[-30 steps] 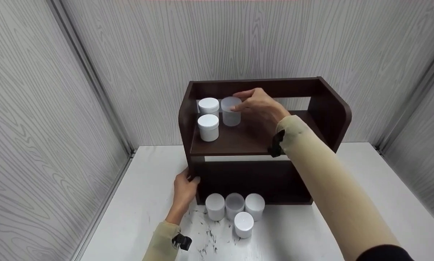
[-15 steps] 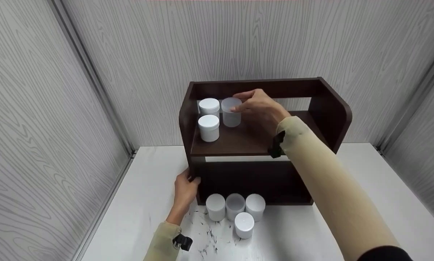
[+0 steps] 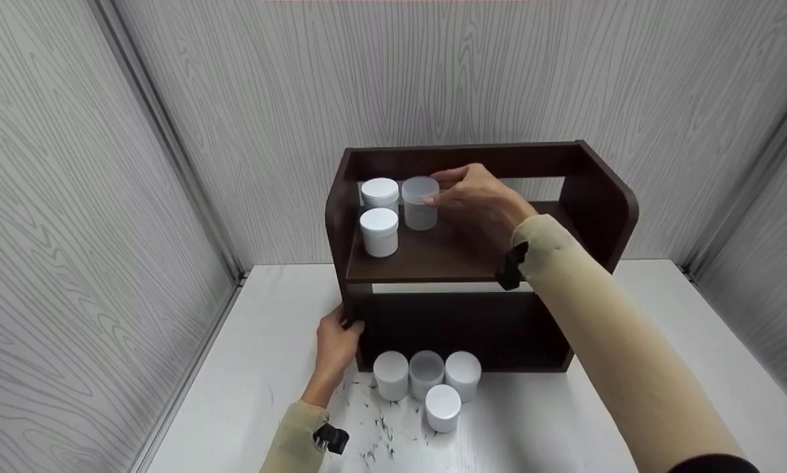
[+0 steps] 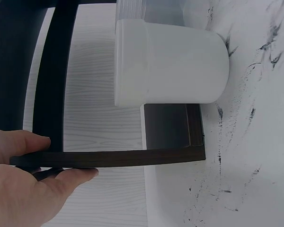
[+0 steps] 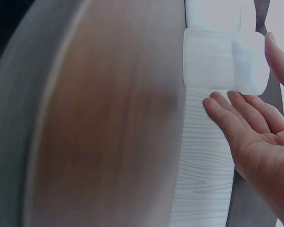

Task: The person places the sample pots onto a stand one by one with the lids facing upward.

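A frosted translucent jar [image 3: 421,205] stands upright on the upper board of a dark brown shelf unit [image 3: 446,253]. Beside it, to the left, are two white lidded jars, one at the back [image 3: 380,191] and one in front [image 3: 380,233]. My right hand [image 3: 482,194] is at the translucent jar's right side, thumb and fingers spread apart; in the right wrist view the fingertips [image 5: 210,105] are by its wall without closing round it. Low on the left, my left hand [image 4: 35,184] grips the edge of the unit's side panel [image 4: 128,157] between thumb and fingers.
On the white table before the unit stand a white jar [image 3: 391,378], a translucent jar [image 3: 426,374] and another white jar [image 3: 463,376] in a row. One more white jar [image 3: 443,408] is in front. Grey wood-patterned walls [image 3: 288,98] enclose the table.
My right hand has loosened from the translucent jar and drawn slightly to the right. The jar stays where it was. My left hand keeps its grip on the side panel.
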Demonstrator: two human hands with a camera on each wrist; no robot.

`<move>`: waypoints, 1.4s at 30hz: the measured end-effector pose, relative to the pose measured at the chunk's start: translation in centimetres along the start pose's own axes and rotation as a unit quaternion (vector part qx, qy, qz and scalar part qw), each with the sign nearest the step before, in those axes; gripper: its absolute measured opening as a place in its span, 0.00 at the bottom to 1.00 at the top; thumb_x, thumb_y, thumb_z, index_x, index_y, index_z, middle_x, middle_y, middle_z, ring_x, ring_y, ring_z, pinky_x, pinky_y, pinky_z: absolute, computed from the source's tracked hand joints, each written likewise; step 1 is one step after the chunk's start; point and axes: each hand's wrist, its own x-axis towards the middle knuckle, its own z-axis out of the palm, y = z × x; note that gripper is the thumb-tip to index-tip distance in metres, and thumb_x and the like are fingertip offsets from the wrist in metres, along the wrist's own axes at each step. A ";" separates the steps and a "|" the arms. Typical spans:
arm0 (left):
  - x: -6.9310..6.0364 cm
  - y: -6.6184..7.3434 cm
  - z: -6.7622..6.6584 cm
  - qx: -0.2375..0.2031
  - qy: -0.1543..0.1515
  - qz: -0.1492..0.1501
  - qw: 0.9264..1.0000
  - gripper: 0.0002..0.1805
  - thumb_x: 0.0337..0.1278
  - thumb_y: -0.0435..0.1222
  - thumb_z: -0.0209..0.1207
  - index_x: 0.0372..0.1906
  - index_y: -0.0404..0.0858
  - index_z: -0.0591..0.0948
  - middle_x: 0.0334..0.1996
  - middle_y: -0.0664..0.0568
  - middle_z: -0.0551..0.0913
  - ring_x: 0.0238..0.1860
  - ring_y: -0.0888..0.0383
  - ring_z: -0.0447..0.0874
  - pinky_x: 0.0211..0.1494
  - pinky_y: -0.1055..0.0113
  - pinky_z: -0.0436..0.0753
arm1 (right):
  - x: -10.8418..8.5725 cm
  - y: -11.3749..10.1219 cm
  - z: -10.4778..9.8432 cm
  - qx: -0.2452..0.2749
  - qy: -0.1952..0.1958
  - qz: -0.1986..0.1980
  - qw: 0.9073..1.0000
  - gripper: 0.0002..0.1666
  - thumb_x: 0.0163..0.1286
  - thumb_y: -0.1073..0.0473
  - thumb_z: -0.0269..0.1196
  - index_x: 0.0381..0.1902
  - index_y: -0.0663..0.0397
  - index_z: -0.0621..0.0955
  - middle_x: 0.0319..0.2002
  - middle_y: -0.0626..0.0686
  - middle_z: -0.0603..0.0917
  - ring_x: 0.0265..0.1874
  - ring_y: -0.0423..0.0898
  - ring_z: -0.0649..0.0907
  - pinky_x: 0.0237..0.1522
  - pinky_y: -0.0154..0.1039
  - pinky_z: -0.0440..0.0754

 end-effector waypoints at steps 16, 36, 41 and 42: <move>0.5 -0.3 -0.7 -0.001 0.002 0.003 1.000 0.28 0.69 0.26 0.55 0.72 0.20 0.70 0.65 0.27 0.77 0.67 0.35 0.77 0.67 0.46 0.78 | -6.7 -0.7 -0.8 -0.123 0.093 -0.077 0.985 0.45 0.58 0.63 0.81 0.71 0.69 0.75 0.68 0.65 0.79 0.70 0.57 0.77 0.67 0.46 0.77; 0.6 -0.2 -1.0 0.001 0.014 0.003 1.000 0.29 0.67 0.26 0.56 0.71 0.21 0.71 0.65 0.27 0.77 0.68 0.35 0.76 0.69 0.46 0.76 | -20.5 4.3 0.5 -0.090 0.144 -0.162 0.972 0.25 0.58 0.69 0.80 0.54 0.66 0.88 0.51 0.62 0.90 0.50 0.51 0.90 0.51 0.38 0.86; 0.4 -0.2 -1.0 -0.018 0.007 0.003 1.000 0.29 0.69 0.25 0.55 0.72 0.19 0.69 0.66 0.26 0.75 0.68 0.34 0.75 0.69 0.45 0.76 | -22.6 6.6 0.5 -0.072 0.154 -0.156 0.973 0.23 0.57 0.70 0.80 0.52 0.66 0.88 0.49 0.60 0.90 0.48 0.45 0.90 0.52 0.39 0.86; 0.3 -0.2 -1.0 -0.020 0.006 0.003 1.000 0.29 0.69 0.25 0.55 0.72 0.19 0.68 0.67 0.26 0.75 0.68 0.34 0.75 0.69 0.45 0.76 | -22.9 7.1 0.4 -0.071 0.154 -0.154 0.973 0.23 0.57 0.71 0.79 0.52 0.67 0.88 0.49 0.61 0.90 0.48 0.45 0.91 0.52 0.39 0.86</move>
